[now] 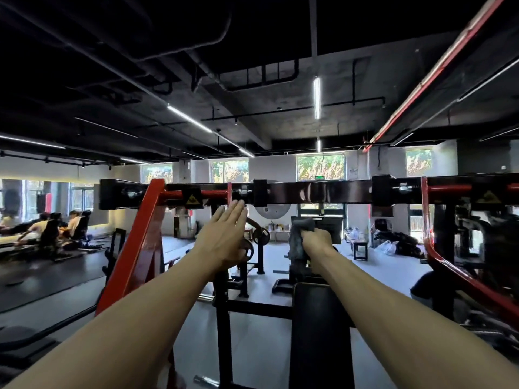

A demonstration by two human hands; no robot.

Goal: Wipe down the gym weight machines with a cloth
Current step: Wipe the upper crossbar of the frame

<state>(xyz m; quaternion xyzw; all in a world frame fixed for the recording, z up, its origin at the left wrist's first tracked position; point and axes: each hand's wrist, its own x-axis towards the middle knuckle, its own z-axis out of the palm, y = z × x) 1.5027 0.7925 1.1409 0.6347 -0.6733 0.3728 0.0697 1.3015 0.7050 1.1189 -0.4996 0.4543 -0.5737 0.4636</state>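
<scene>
A red and black weight machine stands in front of me, its black crossbar (317,192) running across the view at head height. My left hand (224,234) is raised with straight fingers, its fingertips just below the bar near a red tube (216,193). My right hand (317,241) grips a dark grey cloth (297,240), bunched in the fist, well below the bar and above the black back pad (317,327).
A slanted red frame post (134,248) rises at the left and a curved red arm (449,265) at the right. Benches and weight plates stand behind. Several people sit by a mirror at the far left (56,228). Bags lie on the floor at right (389,247).
</scene>
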